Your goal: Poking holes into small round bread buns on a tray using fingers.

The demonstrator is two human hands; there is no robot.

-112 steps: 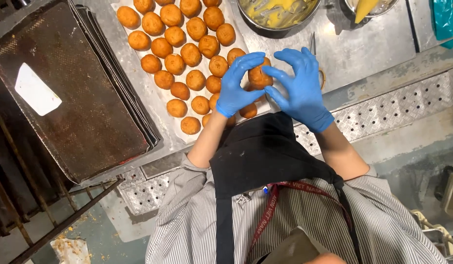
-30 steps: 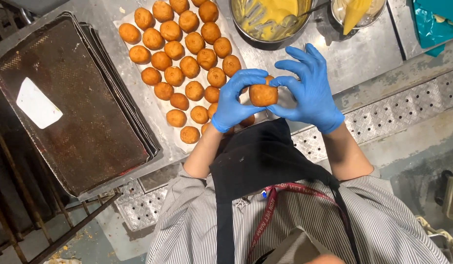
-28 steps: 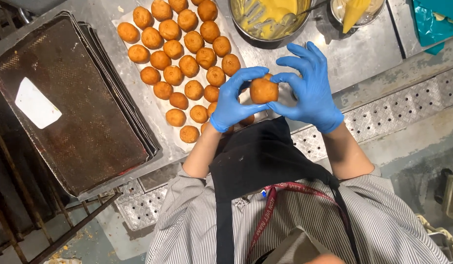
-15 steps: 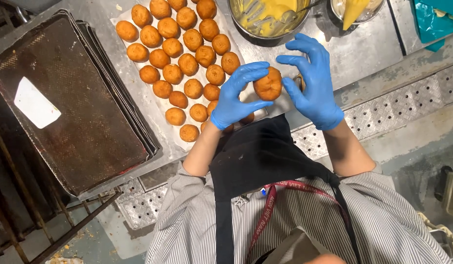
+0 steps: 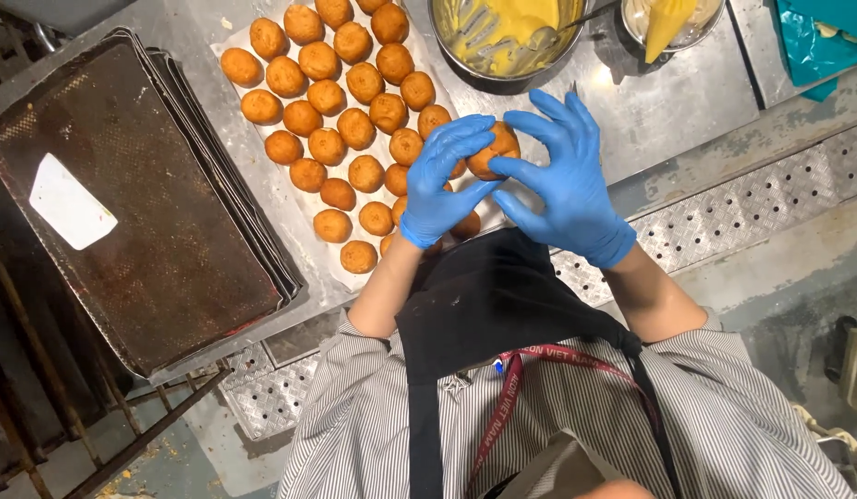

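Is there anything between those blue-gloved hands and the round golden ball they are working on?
Nothing visible. The left hand and the right hand both touch the golden ball directly, fingertips wrapped around it, above the sheet of golden balls.

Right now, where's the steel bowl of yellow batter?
Head view, top centre: the bowl sits on the metal counter, just right of the ball rows and beyond both gloved hands.

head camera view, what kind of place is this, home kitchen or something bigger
Most likely a commercial bakery or food-production kitchen. A stack of worn baking trays sits beside rows of golden dough balls on a steel worktable, and gloved hands, left and right, hold one ball near a metal bowl of yellow batter.
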